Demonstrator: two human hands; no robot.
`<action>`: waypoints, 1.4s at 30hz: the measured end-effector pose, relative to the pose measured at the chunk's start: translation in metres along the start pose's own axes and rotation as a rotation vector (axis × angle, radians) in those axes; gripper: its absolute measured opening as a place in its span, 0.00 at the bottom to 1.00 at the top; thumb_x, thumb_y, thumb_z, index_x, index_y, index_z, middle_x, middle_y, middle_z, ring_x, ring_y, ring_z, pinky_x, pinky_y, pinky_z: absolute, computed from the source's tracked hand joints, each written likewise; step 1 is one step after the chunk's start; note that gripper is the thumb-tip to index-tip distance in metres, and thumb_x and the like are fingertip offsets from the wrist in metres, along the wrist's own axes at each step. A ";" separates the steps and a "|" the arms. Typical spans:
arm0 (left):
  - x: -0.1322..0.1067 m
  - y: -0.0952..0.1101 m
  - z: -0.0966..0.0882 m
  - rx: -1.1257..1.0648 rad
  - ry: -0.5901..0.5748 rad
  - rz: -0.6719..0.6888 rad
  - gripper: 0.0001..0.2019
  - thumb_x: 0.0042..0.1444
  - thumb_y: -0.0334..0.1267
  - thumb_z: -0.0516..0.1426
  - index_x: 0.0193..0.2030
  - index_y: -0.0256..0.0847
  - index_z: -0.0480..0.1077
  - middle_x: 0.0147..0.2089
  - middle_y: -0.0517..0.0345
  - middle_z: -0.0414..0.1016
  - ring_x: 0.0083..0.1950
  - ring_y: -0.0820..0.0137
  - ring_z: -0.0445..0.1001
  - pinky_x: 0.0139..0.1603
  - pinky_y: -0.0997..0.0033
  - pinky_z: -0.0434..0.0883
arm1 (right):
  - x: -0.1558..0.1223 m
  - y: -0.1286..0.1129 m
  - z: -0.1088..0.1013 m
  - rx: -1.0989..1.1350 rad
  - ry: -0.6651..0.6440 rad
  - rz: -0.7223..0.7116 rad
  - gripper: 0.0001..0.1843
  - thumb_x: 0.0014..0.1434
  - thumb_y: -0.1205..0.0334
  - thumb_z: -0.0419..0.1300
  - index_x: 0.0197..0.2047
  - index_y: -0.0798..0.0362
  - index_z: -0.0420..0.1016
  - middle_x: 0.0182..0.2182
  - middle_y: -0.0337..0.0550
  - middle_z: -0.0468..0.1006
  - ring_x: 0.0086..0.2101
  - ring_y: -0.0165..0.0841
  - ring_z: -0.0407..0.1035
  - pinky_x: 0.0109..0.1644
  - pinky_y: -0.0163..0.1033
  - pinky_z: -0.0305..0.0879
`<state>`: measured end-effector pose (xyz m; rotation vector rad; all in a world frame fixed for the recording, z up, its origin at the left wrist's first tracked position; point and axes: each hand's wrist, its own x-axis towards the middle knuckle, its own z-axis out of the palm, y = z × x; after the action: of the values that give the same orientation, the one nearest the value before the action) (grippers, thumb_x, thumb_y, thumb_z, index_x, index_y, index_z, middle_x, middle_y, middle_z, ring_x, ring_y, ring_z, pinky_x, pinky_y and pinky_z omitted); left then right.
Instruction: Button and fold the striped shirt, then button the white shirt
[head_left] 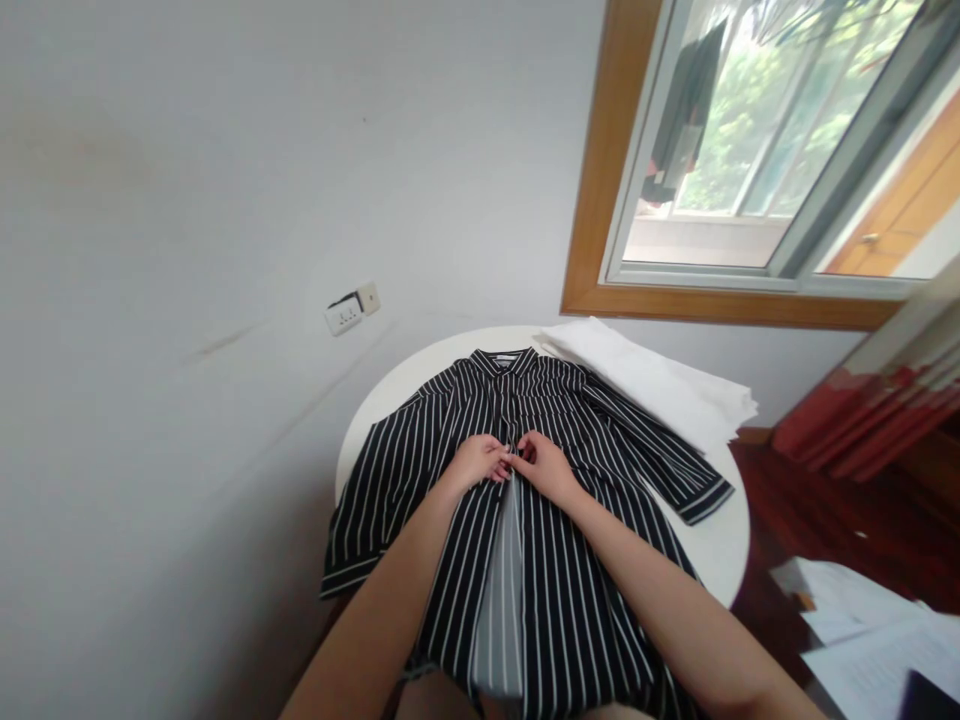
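A black shirt with white stripes (559,400) lies face up, its collar toward the wall and its sleeves spread to both sides. Below mid-front the two edges part, and the paler inside of the back shows between them. My left hand (480,462) pinches the front edge at the middle of the shirt. Meeting it there, my right hand (541,465) has its thumb and fingers closed on the other edge. The fingertips of both hands touch or nearly touch. Any button between them is too small to make out.
The shirt rests on a round white table (397,385), its hem hanging over the near side. A folded white sheet (645,375) lies at the back right. Papers (862,610) are low on the right, near a red curtain (862,420). A wall socket (345,315) is behind.
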<state>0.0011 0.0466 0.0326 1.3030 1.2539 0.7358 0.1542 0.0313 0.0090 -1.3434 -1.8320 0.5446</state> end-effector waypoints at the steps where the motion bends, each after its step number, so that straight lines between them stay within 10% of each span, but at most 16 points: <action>1: 0.000 -0.001 0.000 -0.002 -0.008 0.004 0.08 0.59 0.32 0.52 0.28 0.34 0.63 0.17 0.62 0.68 0.20 0.74 0.73 0.21 0.77 0.69 | 0.000 0.001 0.000 -0.004 -0.005 0.009 0.10 0.52 0.56 0.61 0.34 0.52 0.68 0.24 0.34 0.69 0.25 0.28 0.63 0.30 0.32 0.57; 42: -0.004 0.001 0.002 0.105 0.053 0.063 0.11 0.61 0.37 0.48 0.29 0.35 0.63 0.22 0.64 0.65 0.17 0.81 0.64 0.16 0.83 0.61 | 0.000 0.006 0.003 0.148 0.016 -0.079 0.12 0.53 0.68 0.55 0.40 0.54 0.76 0.26 0.39 0.70 0.27 0.28 0.64 0.34 0.34 0.63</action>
<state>0.0021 0.0422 0.0346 1.4218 1.3135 0.7617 0.1551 0.0340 0.0028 -1.1686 -1.7878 0.6133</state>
